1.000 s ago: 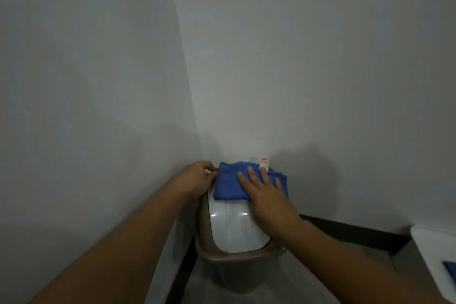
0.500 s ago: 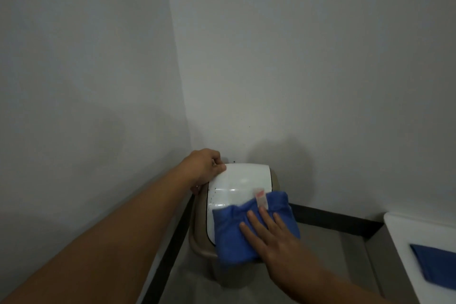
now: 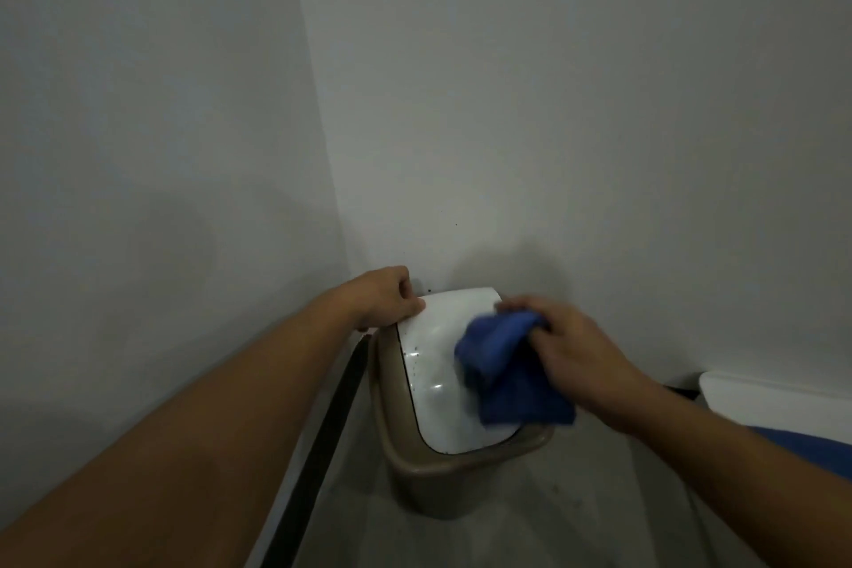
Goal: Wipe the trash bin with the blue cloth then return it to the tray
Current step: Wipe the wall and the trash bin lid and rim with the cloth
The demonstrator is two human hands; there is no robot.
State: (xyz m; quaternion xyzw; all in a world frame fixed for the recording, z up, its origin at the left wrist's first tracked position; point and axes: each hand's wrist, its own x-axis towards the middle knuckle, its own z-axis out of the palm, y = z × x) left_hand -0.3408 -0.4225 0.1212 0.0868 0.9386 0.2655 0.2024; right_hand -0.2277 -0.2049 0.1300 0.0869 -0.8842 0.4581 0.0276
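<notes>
Since 0.5 s ago the blue cloth [image 3: 509, 371] has gone from flat under an open palm to bunched up in the right hand [image 3: 574, 353], and it now sits on the right side of the lid, not the near edge. Cloth is blurred w/ motion; its lower part hangs down over the lid's right near corner. Right hand fingers are curled closed round the upper bunch, thumb side toward the lid.

Trash bin [image 3: 454, 482]: brown body, white lid [image 3: 435, 376] w/ small dark specks along its left edge. Bin's base and right wall are partly hidden by cloth and forearm. Left hand [image 3: 385, 300] is loosely curled, fingertips pressed on the lid's far left corner; can't tell if it grips the edge or just steadies it.

Bin stands in a room corner, close to both walls [image 3: 553, 106], a dark baseboard strip [image 3: 322, 443] running along the left one. Open grey floor [image 3: 553, 521] on the near side and to the right.

At far right, a white tray [image 3: 760, 397] is cut off by the frame edge; another blue cloth piece [image 3: 811, 450] shows behind the right forearm, mostly hidden.
</notes>
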